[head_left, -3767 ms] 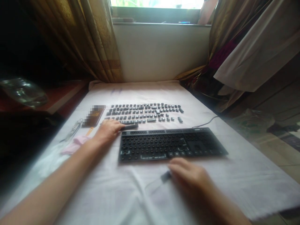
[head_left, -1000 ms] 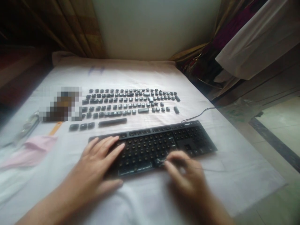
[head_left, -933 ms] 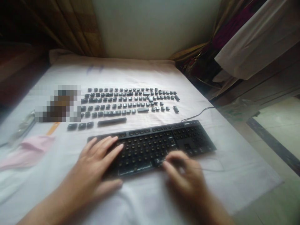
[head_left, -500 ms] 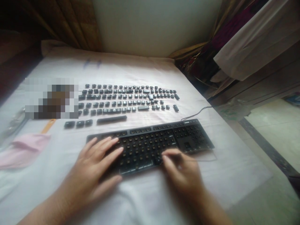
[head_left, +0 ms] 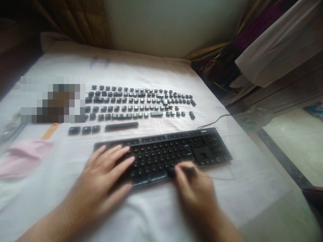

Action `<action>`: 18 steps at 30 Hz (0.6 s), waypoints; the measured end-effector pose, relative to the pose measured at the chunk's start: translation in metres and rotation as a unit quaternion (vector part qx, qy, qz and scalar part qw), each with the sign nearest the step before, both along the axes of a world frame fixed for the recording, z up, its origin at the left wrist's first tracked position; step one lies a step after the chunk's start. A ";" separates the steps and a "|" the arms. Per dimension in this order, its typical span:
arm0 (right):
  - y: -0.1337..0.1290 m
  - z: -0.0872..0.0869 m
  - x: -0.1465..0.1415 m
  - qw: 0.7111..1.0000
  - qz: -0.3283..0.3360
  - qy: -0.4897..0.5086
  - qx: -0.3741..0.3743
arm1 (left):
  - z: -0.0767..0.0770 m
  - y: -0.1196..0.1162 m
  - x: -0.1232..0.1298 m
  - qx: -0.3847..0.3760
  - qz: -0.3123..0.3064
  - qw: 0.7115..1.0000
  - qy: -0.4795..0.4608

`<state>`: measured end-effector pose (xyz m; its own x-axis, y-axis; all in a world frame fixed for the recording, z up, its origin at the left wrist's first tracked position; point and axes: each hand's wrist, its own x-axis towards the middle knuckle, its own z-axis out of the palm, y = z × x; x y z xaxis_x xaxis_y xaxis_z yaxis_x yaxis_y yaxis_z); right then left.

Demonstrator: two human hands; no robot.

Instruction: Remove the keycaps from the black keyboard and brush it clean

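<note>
Two bare hands were at the black keyboard [head_left: 161, 151], which lay under the left fingertips. Right hand [head_left: 198, 191]: thumb and forefinger closed in a pinch on a small dark handle [head_left: 191, 171] (a thin wire [head_left: 223, 179] stuck out to their right). Left hand [head_left: 107, 173]: fingers spread apart. Beyond the left fingers lay a long key [head_left: 121, 126], then rows of loose keycaps [head_left: 123, 108].

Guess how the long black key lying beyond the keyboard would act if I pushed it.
The long black key is probably stiff, since it lies straight. Being slim, it's likely light. It may slide rather than roll across the pale cloth, as it looks bar-shaped.
</note>
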<state>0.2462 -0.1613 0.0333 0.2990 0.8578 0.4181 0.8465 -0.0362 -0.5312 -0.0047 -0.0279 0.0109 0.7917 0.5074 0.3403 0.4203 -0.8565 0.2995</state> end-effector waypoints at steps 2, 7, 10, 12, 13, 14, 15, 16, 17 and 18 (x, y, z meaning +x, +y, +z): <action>-0.001 -0.001 -0.004 1.000 -0.004 -0.019 0.015 | 0.000 0.000 0.001 -0.002 0.001 1.000 0.000; -0.007 -0.011 -0.012 0.997 -0.002 -0.028 0.067 | 0.000 0.000 0.002 -0.002 0.002 1.000 -0.006; -0.008 -0.019 -0.013 0.998 -0.038 0.020 0.051 | 0.000 0.000 0.001 -0.008 0.005 1.000 -0.001; -0.009 -0.021 -0.013 0.997 -0.056 0.046 0.040 | 0.000 -0.001 0.001 -0.010 0.006 1.000 0.002; -0.009 -0.021 -0.012 0.997 -0.057 0.047 0.034 | 0.000 0.000 0.001 -0.010 0.006 1.000 0.002; -0.009 -0.020 -0.012 0.997 -0.054 0.039 0.026 | -0.001 0.000 0.001 -0.008 0.005 1.000 0.002; -0.009 -0.018 -0.011 0.998 -0.047 0.022 0.025 | -0.001 0.000 0.000 -0.006 0.002 1.000 0.004; -0.008 -0.017 -0.010 0.999 -0.037 0.003 0.026 | -0.001 0.001 0.000 -0.001 -0.003 1.000 0.007; -0.008 -0.015 -0.009 0.999 -0.027 -0.016 0.028 | -0.002 0.002 -0.001 0.005 -0.008 1.000 0.011; -0.008 -0.014 -0.008 0.999 -0.018 -0.032 0.033 | -0.002 0.003 -0.001 0.011 -0.011 1.000 0.017</action>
